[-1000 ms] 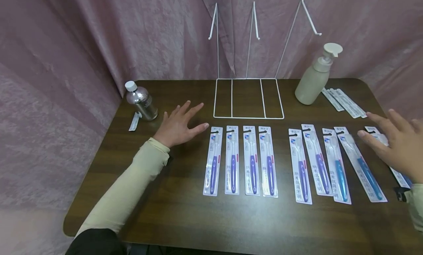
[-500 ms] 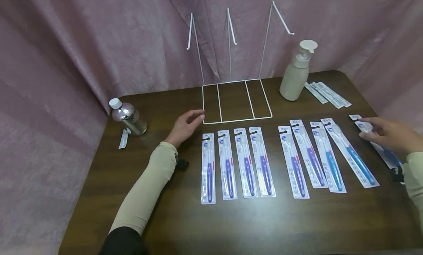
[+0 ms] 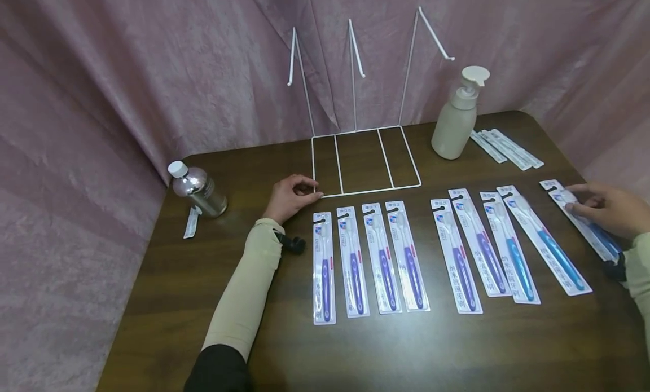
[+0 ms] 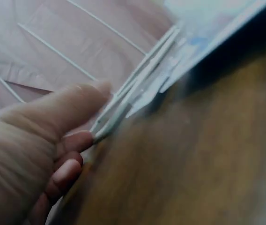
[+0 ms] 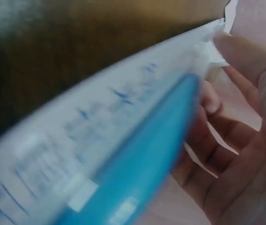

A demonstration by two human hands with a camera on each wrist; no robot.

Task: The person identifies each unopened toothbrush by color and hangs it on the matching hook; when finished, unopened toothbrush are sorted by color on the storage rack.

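Note:
My left hand (image 3: 290, 197) pinches the front left corner of a white wire display rack (image 3: 365, 192) between thumb and fingers. In the left wrist view the thumb (image 4: 77, 105) lies against the rack's wire (image 4: 106, 131). At the far right, my right hand (image 3: 611, 207) grips a packaged toothbrush (image 3: 556, 196) by the sides of its blister pack. Its blue handle (image 5: 156, 150) looms large in the right wrist view, with the thumb (image 5: 245, 58) near the pack's far end. Part of this toothbrush is hidden under the hand in the head view.
Several packaged purple toothbrushes (image 3: 325, 279) lie in a row before the rack. More, purple and blue (image 3: 561, 259), lie right of them. A pump bottle (image 3: 454, 127) and white sachets (image 3: 510, 149) stand back right. A capped clear bottle (image 3: 200, 192) and a small packet (image 3: 190, 223) are left.
My left hand has moved to the rack's front left corner and pinched it. My right hand has come down onto the rightmost toothbrush and taken hold of it. The head view has shifted.

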